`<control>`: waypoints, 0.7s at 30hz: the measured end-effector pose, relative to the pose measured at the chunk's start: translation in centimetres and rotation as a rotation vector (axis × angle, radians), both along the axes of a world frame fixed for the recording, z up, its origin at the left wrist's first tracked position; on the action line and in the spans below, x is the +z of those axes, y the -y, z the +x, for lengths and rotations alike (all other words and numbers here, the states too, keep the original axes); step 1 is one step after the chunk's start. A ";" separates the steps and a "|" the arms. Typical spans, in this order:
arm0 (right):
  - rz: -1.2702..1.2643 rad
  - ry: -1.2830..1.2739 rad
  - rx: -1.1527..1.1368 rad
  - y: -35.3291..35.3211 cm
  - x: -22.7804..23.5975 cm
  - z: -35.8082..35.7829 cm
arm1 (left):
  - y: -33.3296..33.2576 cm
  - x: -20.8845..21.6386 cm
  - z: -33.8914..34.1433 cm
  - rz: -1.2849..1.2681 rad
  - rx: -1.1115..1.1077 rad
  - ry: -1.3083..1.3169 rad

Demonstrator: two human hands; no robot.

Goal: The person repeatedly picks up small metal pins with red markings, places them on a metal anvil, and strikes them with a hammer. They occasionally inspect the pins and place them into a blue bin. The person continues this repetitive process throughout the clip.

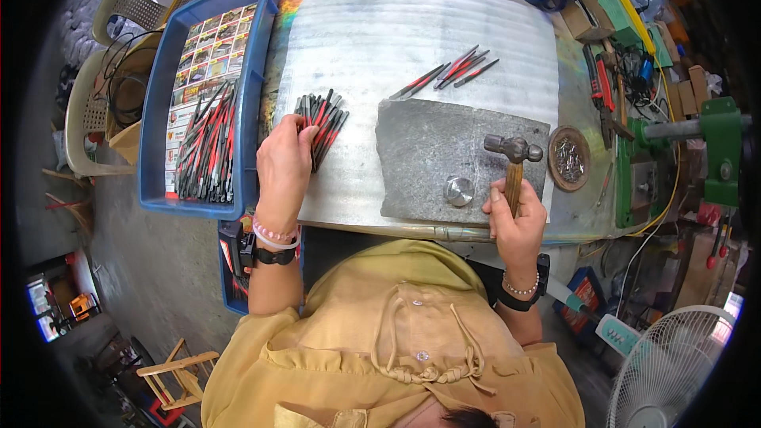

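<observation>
In my right hand [517,222] is a ball-peen hammer [514,150], gripped by its wooden handle, its steel head over the grey metal plate [428,139]. A small round metal block [459,190] rests on that plate, just left of the hammer. My left hand [284,162] is at the left edge of a bundle of slim red-and-black pointed rods [323,123]. Its thumb and fingers are drawn together against the rods; whatever lies between them is hidden. Several similar rods [456,71] lie apart, beyond the plate, on the white foam sheet [341,40].
A blue tray [149,158] at left holds many more rods [208,147] over printed paper. Right of the plate sits a round dish of small metal bits [569,158]. Red-handled pliers [602,95], a green machine [717,150] and a white fan [674,372] stand further right.
</observation>
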State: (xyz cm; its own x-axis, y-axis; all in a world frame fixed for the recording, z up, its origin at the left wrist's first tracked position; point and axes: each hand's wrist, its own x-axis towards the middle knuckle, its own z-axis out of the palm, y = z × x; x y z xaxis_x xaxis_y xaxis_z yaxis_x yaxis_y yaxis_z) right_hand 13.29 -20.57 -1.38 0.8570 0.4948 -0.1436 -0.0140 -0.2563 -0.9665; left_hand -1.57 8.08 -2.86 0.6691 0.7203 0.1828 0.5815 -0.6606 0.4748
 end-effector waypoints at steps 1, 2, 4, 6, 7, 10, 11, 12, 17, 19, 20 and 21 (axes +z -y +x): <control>-0.022 -0.005 -0.009 0.0 0.0 0.0 | 0.0 0.0 0.0 -0.040 0.020 0.017; -0.008 0.008 0.000 0.0 0.0 0.0 | 0.0 0.0 -0.1 -0.032 0.037 -0.007; -0.030 0.015 -0.001 0.0 0.0 0.0 | 0.0 0.2 -0.2 -0.031 0.072 -0.021; -0.011 -0.017 0.007 0.1 0.1 0.0 | -0.1 0.5 -0.4 0.008 0.082 -0.035; -0.013 -0.043 0.001 0.1 0.1 0.0 | -0.1 0.7 -0.5 0.008 0.098 -0.045; -0.028 -0.004 -0.002 0.0 0.1 0.0 | -0.4 1.4 -0.6 0.147 0.064 0.021; -0.016 0.005 -0.003 0.0 0.1 0.0 | -0.5 1.6 -0.6 0.173 0.059 0.048; -0.015 0.004 -0.006 0.0 0.1 0.0 | -0.9 1.6 -0.2 0.174 0.060 0.051; -0.008 0.016 -0.002 0.0 -0.1 -0.1 | -2.8 0.3 2.3 0.040 0.047 0.038; -0.015 0.045 -0.012 0.0 -0.2 0.0 | -3.0 -0.4 3.0 0.069 -0.021 0.043; -0.016 0.043 -0.013 0.0 -0.2 0.0 | -2.9 -0.6 3.0 0.098 -0.025 0.075; -0.025 0.035 -0.015 0.1 -0.3 0.0 | -2.8 -0.8 2.9 0.129 -0.039 0.152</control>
State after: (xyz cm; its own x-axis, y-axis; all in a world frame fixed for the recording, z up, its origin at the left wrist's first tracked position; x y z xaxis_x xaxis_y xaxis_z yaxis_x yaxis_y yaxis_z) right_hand 13.28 -20.64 -1.63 0.8691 0.4786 -0.1251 0.0161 -0.2802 -0.9598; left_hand 1.34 10.84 -3.65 0.6535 0.6587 0.3728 0.4828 -0.7421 0.4649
